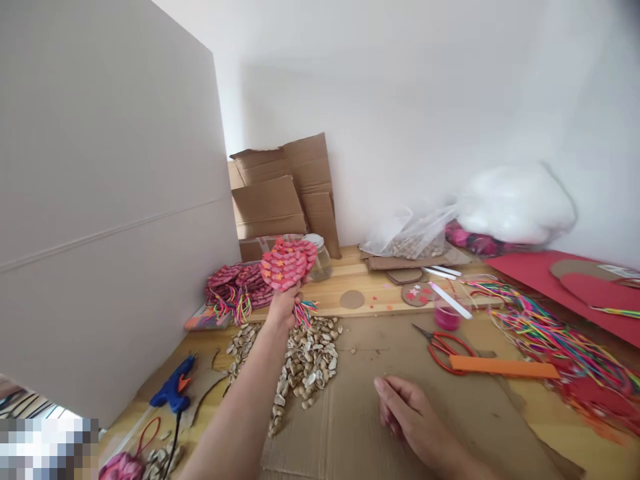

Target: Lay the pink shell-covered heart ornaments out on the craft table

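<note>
My left hand (286,308) reaches out over the table, closed on a round pink ornament (287,267) with rows of pink shell-like pieces and orange stars. A multicoloured tassel (304,315) hangs below that hand. Behind the ornament lies a pile of similar pink pieces (240,280) with bright strings. My right hand (403,413) rests low over the cardboard mat (370,353), fingers curled together and no object visible in them. Peanut shells (310,360) are heaped on the mat between my arms.
A blue glue gun (175,387) lies at left, beside a tall grey panel (115,167). Right of the mat are red-handled scissors (450,350), an orange strip (505,366), a pink cup (447,317) and colourful cords (550,333). Cardboard sheets (285,193) lean behind a jar (321,263).
</note>
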{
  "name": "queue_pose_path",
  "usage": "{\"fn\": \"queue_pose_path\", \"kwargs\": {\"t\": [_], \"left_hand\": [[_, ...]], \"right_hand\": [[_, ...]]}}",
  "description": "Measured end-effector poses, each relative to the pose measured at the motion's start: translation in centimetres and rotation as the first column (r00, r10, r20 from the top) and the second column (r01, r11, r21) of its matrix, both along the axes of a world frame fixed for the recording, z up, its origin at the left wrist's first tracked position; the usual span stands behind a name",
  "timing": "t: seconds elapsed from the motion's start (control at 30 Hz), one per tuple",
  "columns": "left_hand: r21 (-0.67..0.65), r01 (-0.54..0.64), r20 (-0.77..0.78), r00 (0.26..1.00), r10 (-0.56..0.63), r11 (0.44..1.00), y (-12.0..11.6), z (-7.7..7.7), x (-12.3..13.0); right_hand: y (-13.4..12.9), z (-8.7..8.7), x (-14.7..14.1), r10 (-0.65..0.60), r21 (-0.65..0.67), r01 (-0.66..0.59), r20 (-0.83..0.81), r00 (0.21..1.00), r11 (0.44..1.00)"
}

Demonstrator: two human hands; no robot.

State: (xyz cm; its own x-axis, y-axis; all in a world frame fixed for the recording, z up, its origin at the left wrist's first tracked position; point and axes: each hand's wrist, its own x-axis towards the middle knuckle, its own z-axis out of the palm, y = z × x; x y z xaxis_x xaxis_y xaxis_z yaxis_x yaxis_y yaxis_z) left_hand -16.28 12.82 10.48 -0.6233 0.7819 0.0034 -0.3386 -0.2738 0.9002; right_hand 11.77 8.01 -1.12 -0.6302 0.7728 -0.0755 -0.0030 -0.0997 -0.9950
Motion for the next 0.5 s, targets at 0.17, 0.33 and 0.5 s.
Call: {"fn": "queue_pose_path", "kwargs": {"t": [0.17, 0.33, 0.5], "left_hand": [[-0.013, 0.142, 0.010, 0.990, -0.142, 0.990, -0.5, -3.2, 6.9], [-0.045, 0.232, 0.012, 0.973, -0.232, 0.972, -1.6, -5.5, 11.7], [-0.144, 0.290, 0.009, 0.956, -0.292, 0.946, -2.6, -7.2, 14.0]], "right_hand": [[0.6, 0.3, -0.3, -0.035, -0.066, 0.031, -0.071, 0.997, 0.997], [1.2, 0.4, -0.5, -0.115, -0.140, 0.084, -0.228, 0.967, 0.987], [1.2, 0.9, -0.6, -0.197, -0.213, 0.133, -0.316, 0.928, 0.968]]}}
